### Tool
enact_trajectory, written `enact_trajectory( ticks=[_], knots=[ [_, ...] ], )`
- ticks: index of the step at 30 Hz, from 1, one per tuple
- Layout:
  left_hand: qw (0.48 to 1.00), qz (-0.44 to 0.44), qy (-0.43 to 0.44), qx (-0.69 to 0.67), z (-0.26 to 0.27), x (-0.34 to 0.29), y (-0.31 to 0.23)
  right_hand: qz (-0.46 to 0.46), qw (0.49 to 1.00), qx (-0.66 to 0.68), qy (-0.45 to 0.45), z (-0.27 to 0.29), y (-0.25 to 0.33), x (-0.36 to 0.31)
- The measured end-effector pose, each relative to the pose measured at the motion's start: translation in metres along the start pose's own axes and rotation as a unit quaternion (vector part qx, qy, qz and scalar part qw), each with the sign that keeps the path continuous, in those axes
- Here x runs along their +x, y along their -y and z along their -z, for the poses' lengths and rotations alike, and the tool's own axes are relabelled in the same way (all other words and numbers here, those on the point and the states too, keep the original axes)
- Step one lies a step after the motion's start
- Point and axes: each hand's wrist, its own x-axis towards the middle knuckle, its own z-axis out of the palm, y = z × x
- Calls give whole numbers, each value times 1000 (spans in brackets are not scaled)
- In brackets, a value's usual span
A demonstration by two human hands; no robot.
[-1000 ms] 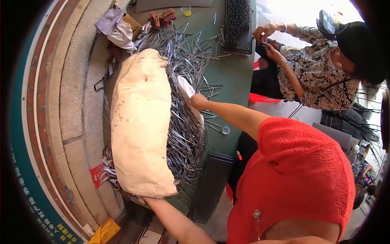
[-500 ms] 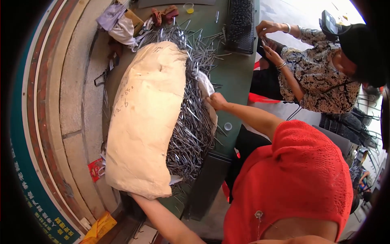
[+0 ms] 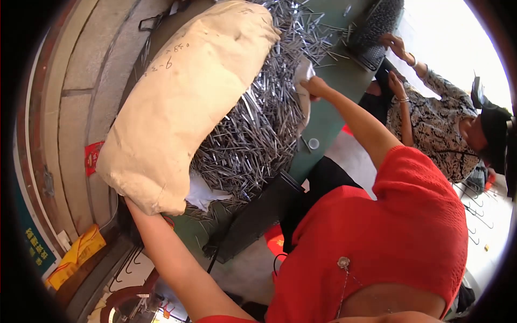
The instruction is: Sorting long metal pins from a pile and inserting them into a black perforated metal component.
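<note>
A large tan paper sack [image 3: 183, 102] lies slanted over a heap of thin grey metal strips [image 3: 258, 129], which spread out along its right side. My left forearm [image 3: 161, 242] reaches beneath the near end of the sack, and the hand itself is hidden there. My right hand [image 3: 318, 88] is closed on a paper flap [image 3: 302, 75] with a whitish face, at the right edge of the heap. White sheet material [image 3: 203, 194] shows by the sack's near end.
A black tray [image 3: 253, 220] stands at the near end of the green table [image 3: 334, 102]; a black perforated tray [image 3: 379, 27] is at the far end. A small clear cup [image 3: 314, 144] sits near the right edge. Across from it is another person [image 3: 431, 134]. A red packet [image 3: 92, 156] lies left.
The view has turned and shifted. The sack's near end sits further left and more white sheet shows beside it. My right hand still grips the flap. The other person's hand has reached toward the far tray.
</note>
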Motion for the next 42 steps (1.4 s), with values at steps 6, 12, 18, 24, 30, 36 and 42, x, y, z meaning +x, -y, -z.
enact_trajectory(
  ticks=[6, 12, 18, 24, 30, 36, 42],
  knots=[
    [998, 22, 4, -60, -13, 46, 0, 226, 944, -128, -205, 18, 86, -37],
    [992, 48, 30, -116, -41, 95, 3, 371, 911, -150, -105, -3, 239, -16],
    [984, 83, 50, -150, -62, 146, 38, 471, 866, -102, -131, -30, 387, 50],
    [777, -183, 313, 515, -97, 24, 187, 567, 805, 110, -139, -84, 397, 4],
    [979, 116, 94, 141, -142, -136, 166, 247, 929, 214, -175, -58, 132, -95],
    [884, 109, 405, 209, -148, -159, 212, 119, 987, 21, -110, -102, -18, -131],
    [819, 145, 405, 379, -200, -175, 177, 35, 990, 59, -123, -140, 7, -134]
  ],
)
